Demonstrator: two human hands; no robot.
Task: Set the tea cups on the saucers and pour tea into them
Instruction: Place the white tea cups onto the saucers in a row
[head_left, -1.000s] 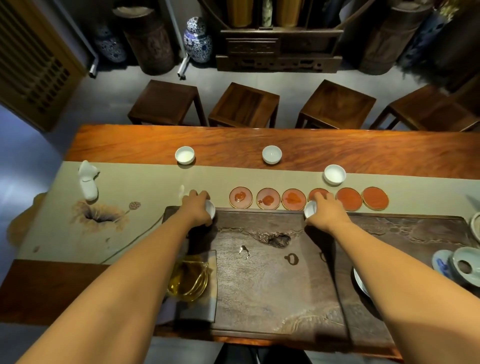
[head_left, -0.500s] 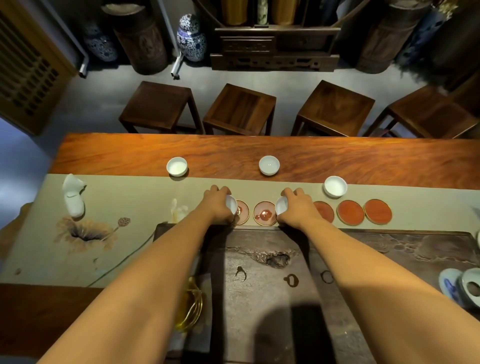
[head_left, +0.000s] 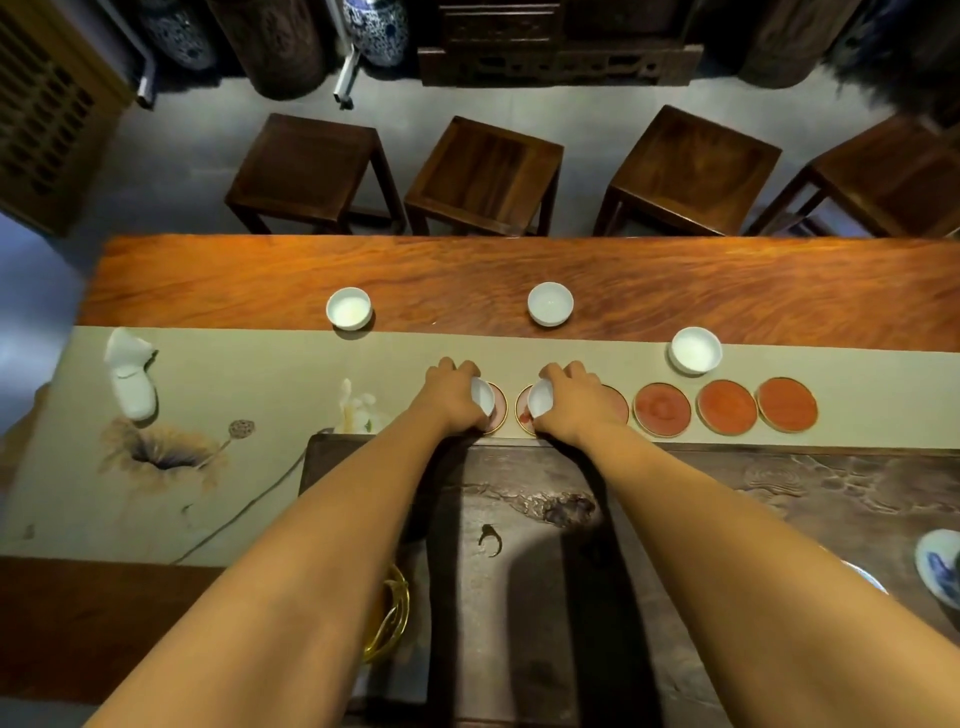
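Observation:
My left hand (head_left: 449, 392) grips a small white tea cup (head_left: 483, 396) over the leftmost saucer (head_left: 498, 410) of a row of round red saucers. My right hand (head_left: 576, 397) grips another white cup (head_left: 540, 397) over the second saucer (head_left: 523, 413). I cannot tell whether either cup touches its saucer. A third saucer is half hidden under my right hand. Three bare saucers (head_left: 662, 409) (head_left: 726, 406) (head_left: 787, 405) lie to the right. Three more white cups (head_left: 348, 307) (head_left: 550, 303) (head_left: 695, 349) stand farther back on the table.
A dark carved tea tray (head_left: 779, 488) lies below the saucers. A glass pitcher (head_left: 389, 618) with a gold rim sits under my left forearm. A white ornament (head_left: 130, 379) stands on the runner at left, blue-and-white porcelain (head_left: 935, 566) at right. Several wooden stools (head_left: 483, 174) stand beyond the table.
Both hands carried their cups up from the tea tray edge to the saucer row, the right hand moving left. They now hold the cups lower over the first two saucers.

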